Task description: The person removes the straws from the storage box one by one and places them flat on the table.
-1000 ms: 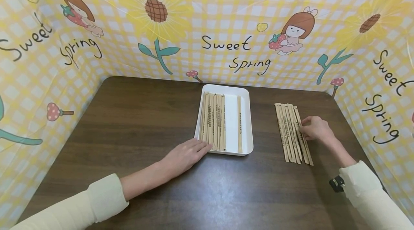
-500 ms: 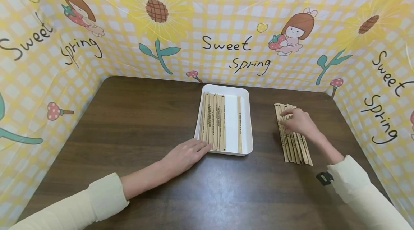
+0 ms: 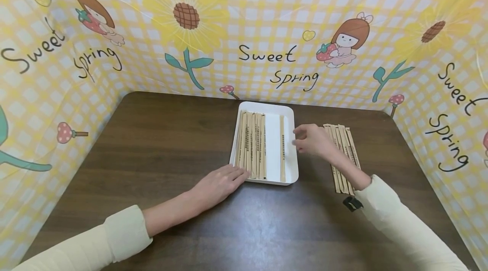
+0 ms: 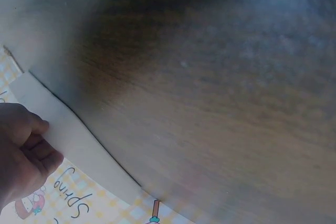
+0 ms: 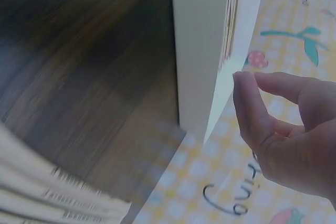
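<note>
A white tray (image 3: pixel 269 146) lies toward the back of the table, with several slim, brown paper-wrapped sticks (image 3: pixel 251 146) side by side along its left. One more wrapped stick (image 3: pixel 282 148) lies apart near the right wall. My left hand (image 3: pixel 217 184) holds the tray's near left corner, its fingers over the rim; in the left wrist view the thumb meets the outer wall. Just outside the right rim is my right hand (image 3: pixel 314 140). Its thumb and fingertips (image 5: pixel 242 77) come together in the right wrist view with nothing visible between them.
A second row of wrapped sticks (image 3: pixel 343 159) lies on the table right of the tray, partly under my right forearm. Checked yellow cloth walls (image 3: pixel 267 21) with printed flowers enclose the dark wooden table (image 3: pixel 171 131) at the back and both sides.
My right hand has travelled left, from the right side of the loose row, across it, to the tray's right rim. The left hand stays at the tray corner.
</note>
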Available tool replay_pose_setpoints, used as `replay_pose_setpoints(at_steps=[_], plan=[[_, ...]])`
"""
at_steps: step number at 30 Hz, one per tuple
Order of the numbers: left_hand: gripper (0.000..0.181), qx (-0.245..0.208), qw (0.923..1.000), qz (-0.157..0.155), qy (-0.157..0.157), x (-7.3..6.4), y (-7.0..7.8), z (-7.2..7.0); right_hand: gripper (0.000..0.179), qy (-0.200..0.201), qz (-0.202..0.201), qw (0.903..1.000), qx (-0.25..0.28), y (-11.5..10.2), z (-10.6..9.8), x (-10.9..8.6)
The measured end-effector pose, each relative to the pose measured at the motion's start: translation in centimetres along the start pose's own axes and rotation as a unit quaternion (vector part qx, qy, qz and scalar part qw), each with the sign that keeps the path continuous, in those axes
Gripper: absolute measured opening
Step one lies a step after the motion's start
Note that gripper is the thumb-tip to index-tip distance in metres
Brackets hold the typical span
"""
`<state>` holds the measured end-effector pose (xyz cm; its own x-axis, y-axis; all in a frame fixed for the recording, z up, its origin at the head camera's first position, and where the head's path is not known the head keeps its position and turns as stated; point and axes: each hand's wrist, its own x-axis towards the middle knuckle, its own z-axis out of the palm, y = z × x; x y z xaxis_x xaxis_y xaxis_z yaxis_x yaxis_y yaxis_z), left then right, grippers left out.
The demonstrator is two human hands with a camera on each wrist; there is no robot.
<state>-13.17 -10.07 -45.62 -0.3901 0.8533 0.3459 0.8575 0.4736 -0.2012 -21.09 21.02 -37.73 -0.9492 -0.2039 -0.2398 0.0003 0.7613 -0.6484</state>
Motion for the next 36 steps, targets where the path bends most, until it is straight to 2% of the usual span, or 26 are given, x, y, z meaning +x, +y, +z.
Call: replay_pose_setpoints(at_steps=[5,10,12,17,21,27,36], plan=[[0.039,-0.004,1.0000,-0.003,-0.005,0.0,0.0,-0.2,0.046,-0.016,0.000,0.9979,-0.064,-0.9,1.6,1.0],[0.039,-0.006,0.9998,-0.007,-0.016,0.0,0.1,-0.2,0.050,-0.022,-0.002,0.9958,-0.089,-1.2,2.9,2.0],[0.040,-0.008,0.9997,-0.008,-0.020,-0.1,0.1,-0.2,0.046,-0.026,0.003,0.9958,-0.088,-1.4,3.4,2.2],[0.040,-0.012,0.9997,-0.008,-0.021,-0.1,0.2,-0.1,0.012,-0.037,0.003,0.9917,-0.123,-1.8,4.2,2.6],[0.040,-0.013,0.9997,-0.009,-0.019,-0.1,0.2,-0.2,0.020,-0.046,-0.002,0.9854,-0.164,-2.0,4.8,2.9],[0.040,-0.011,0.9997,-0.009,-0.020,0.0,0.1,-0.3,0.013,-0.035,-0.004,0.9794,-0.199,-2.1,5.1,3.3],[0.040,-0.012,0.9997,-0.009,-0.020,0.0,0.0,-0.3,0.009,-0.029,-0.009,0.9781,-0.206,-1.9,5.4,3.9]])
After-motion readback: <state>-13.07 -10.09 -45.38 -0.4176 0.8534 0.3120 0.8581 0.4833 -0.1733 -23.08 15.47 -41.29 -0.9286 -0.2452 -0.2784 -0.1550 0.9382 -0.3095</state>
